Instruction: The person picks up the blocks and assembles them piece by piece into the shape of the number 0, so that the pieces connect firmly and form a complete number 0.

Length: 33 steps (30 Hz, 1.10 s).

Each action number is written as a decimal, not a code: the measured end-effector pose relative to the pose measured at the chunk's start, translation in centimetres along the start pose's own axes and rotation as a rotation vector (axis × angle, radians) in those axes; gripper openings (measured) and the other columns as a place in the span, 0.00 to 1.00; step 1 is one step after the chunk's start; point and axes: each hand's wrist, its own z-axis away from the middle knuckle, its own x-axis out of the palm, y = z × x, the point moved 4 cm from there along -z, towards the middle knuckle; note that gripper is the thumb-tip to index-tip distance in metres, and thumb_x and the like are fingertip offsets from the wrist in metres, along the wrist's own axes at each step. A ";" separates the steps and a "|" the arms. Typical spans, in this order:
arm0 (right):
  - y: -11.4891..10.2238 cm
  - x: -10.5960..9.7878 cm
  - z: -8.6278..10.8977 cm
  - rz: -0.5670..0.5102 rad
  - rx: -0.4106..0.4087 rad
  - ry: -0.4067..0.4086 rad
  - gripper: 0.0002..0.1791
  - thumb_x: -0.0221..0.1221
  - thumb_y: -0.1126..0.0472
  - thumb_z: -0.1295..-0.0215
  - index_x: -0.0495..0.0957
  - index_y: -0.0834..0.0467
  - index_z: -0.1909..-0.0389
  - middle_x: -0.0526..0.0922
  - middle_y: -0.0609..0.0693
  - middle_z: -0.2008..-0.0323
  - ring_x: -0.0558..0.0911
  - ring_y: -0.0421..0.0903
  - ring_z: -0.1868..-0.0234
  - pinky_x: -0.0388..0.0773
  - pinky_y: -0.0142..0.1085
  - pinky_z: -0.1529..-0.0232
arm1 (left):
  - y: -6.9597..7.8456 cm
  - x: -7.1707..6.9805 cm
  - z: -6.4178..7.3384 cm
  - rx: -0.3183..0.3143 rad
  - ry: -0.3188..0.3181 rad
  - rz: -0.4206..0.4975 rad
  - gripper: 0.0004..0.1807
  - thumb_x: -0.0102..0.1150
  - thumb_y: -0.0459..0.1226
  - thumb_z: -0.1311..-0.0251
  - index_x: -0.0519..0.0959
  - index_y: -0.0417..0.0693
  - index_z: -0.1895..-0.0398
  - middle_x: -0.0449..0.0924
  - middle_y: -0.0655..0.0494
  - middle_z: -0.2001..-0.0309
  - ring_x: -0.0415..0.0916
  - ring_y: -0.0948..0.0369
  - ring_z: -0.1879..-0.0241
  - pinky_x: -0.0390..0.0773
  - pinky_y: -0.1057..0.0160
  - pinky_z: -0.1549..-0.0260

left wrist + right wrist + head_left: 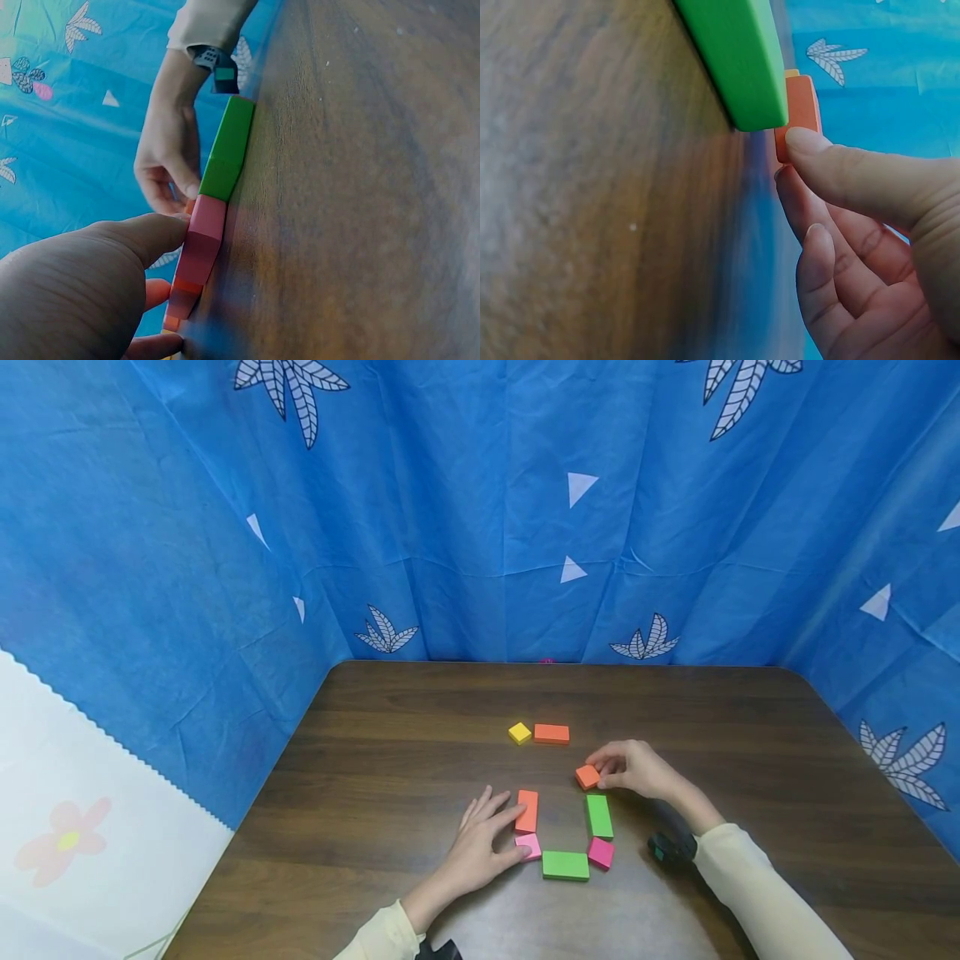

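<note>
My right hand pinches a small orange square block between thumb and fingers, just beyond an upright green rectangular block. In the right wrist view, the thumb lies against that orange block's face. My left hand has its fingers spread beside the left side of the layout. Its thumb touches a light pink square block, and its index finger reaches an orange rectangular block. A second green rectangular block lies crosswise at the front, with a dark pink square block at its right end.
Farther back on the brown wooden table lie a yellow square block and another orange rectangular block, side by side. A blue patterned curtain hangs behind the table. Each wrist carries a dark strapped device.
</note>
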 end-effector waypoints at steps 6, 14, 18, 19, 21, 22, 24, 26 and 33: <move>0.0 0.3 0.2 -0.020 0.004 -0.027 0.18 0.69 0.66 0.45 0.83 0.59 0.52 0.85 0.50 0.63 0.80 0.41 0.68 0.81 0.29 0.65 | 0.0 0.0 0.0 0.000 0.001 0.000 0.31 0.68 0.46 0.45 0.76 0.49 0.37 0.68 0.44 0.32 0.50 0.40 0.26 0.50 0.37 0.30; 0.4 0.5 0.1 -0.005 -0.013 -0.051 0.18 0.70 0.66 0.45 0.84 0.60 0.52 0.84 0.51 0.62 0.79 0.41 0.68 0.80 0.29 0.67 | -0.1 0.1 0.0 -0.004 0.000 -0.002 0.31 0.68 0.46 0.45 0.75 0.50 0.36 0.68 0.45 0.31 0.50 0.41 0.25 0.49 0.37 0.29; 0.4 0.6 0.1 -0.005 -0.036 -0.060 0.17 0.69 0.66 0.45 0.84 0.60 0.53 0.83 0.50 0.63 0.78 0.41 0.68 0.80 0.29 0.68 | -0.1 0.1 -0.1 -0.004 0.002 -0.007 0.31 0.68 0.46 0.46 0.76 0.50 0.37 0.68 0.45 0.31 0.50 0.41 0.25 0.50 0.37 0.29; 0.4 0.6 0.1 -0.005 -0.039 -0.060 0.17 0.69 0.67 0.45 0.84 0.60 0.53 0.83 0.50 0.64 0.78 0.41 0.68 0.80 0.29 0.68 | -0.1 0.1 0.0 -0.004 0.002 -0.008 0.31 0.68 0.45 0.46 0.76 0.50 0.37 0.68 0.45 0.31 0.50 0.41 0.25 0.50 0.37 0.29; 0.4 0.6 0.2 -0.007 -0.043 -0.062 0.17 0.69 0.67 0.45 0.84 0.60 0.53 0.83 0.50 0.64 0.78 0.41 0.68 0.80 0.29 0.68 | -0.1 0.1 0.0 -0.003 0.004 -0.011 0.31 0.68 0.45 0.46 0.76 0.50 0.37 0.68 0.45 0.31 0.50 0.41 0.25 0.50 0.37 0.29; 0.4 0.6 0.2 -0.007 -0.044 -0.061 0.17 0.69 0.67 0.45 0.84 0.60 0.52 0.83 0.50 0.64 0.78 0.41 0.68 0.80 0.29 0.68 | -0.1 0.1 0.0 -0.002 0.005 -0.011 0.31 0.68 0.45 0.46 0.76 0.50 0.37 0.68 0.45 0.31 0.50 0.41 0.26 0.50 0.37 0.29; 0.4 0.6 0.2 -0.005 -0.047 -0.061 0.19 0.69 0.67 0.45 0.83 0.61 0.51 0.83 0.50 0.63 0.79 0.41 0.68 0.80 0.29 0.67 | -0.1 0.0 0.0 -0.001 0.005 -0.012 0.31 0.68 0.45 0.46 0.76 0.50 0.37 0.68 0.45 0.32 0.50 0.40 0.26 0.50 0.37 0.29; 0.4 0.6 0.3 -0.007 -0.051 -0.062 0.20 0.69 0.67 0.45 0.82 0.62 0.49 0.84 0.50 0.63 0.79 0.41 0.67 0.80 0.28 0.66 | -0.1 0.1 0.0 -0.001 0.004 -0.009 0.31 0.68 0.45 0.46 0.76 0.50 0.37 0.68 0.45 0.31 0.50 0.40 0.26 0.50 0.37 0.29; 0.1 0.1 1.5 0.029 -0.062 0.073 0.23 0.68 0.62 0.42 0.79 0.61 0.44 0.84 0.54 0.54 0.82 0.46 0.58 0.82 0.35 0.57 | -0.3 0.2 0.0 -0.002 -0.002 -0.001 0.32 0.68 0.47 0.45 0.75 0.51 0.36 0.67 0.45 0.31 0.49 0.41 0.25 0.49 0.36 0.30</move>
